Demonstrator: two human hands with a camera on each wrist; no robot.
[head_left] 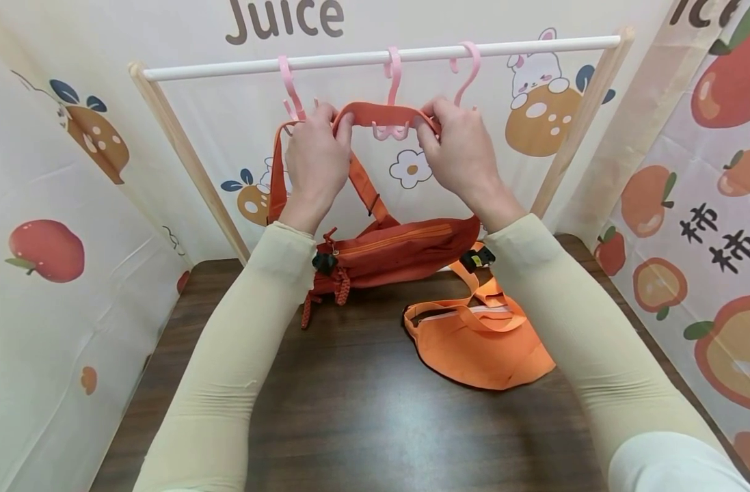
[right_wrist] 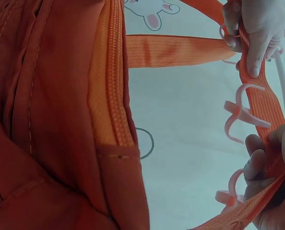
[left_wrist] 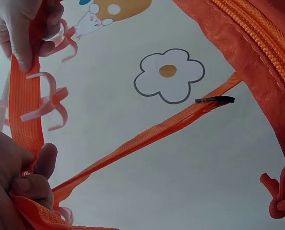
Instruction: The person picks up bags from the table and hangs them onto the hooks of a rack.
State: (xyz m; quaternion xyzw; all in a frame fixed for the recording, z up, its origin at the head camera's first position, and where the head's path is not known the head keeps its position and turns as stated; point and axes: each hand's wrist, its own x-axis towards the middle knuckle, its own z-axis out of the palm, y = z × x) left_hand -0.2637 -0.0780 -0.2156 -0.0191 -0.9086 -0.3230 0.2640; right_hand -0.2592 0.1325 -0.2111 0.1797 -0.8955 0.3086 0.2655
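Both hands hold up the orange-red strap of a rust-red waist bag (head_left: 399, 249). My left hand (head_left: 318, 154) pinches the strap (head_left: 375, 114) left of the middle pink hook (head_left: 394, 78), and my right hand (head_left: 461, 147) pinches it on the right. Between them the strap arches across the front of that hook, whose lower prongs show beneath it. From the strap the bag hangs tilted close over the table, its zipper (right_wrist: 114, 72) uppermost. In the left wrist view, a black slider (left_wrist: 215, 99) sits on the strap's slanting part.
A white rail (head_left: 534, 48) on wooden legs carries a left pink hook (head_left: 291, 89) and a right pink hook (head_left: 470, 72) too. On the brown table (head_left: 362, 410) lies a lighter orange waist bag (head_left: 485, 345), near my right forearm. Fruit-printed cloth surrounds the table.
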